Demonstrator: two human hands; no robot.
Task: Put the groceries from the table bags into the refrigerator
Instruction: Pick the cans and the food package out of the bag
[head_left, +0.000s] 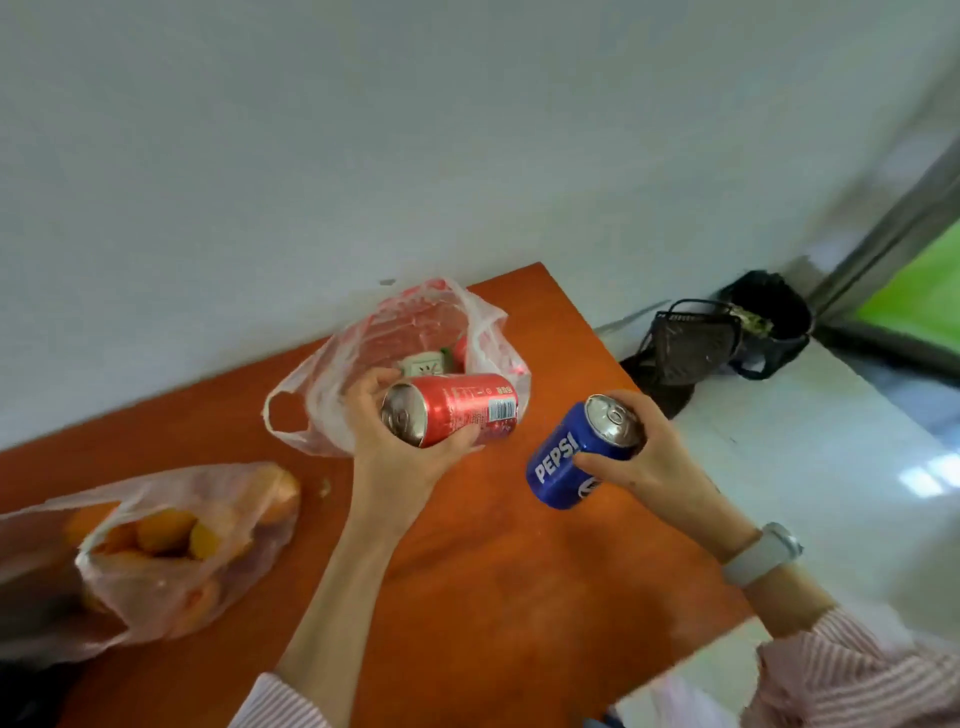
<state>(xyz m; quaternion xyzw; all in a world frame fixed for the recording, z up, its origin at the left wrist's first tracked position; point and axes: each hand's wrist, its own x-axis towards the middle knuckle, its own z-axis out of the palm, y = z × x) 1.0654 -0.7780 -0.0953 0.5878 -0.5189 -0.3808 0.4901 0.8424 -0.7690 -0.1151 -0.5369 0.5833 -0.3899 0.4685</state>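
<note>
My left hand (395, 441) grips a red soda can (457, 408), held sideways above the orange table (493, 571). My right hand (639, 457) grips a blue Pepsi can (561, 462) near its top, tilted, over the table's right side. Behind the red can lies an open clear plastic bag (415, 332) with red print, a small white carton and something red still inside. A second plastic bag (171, 545) holding several oranges lies at the left of the table. No refrigerator is in view.
The table stands against a white wall. A dark mesh basket (685, 343) and a black bin (774, 312) sit on the pale floor to the right, near a door frame. A white watch is on my right wrist.
</note>
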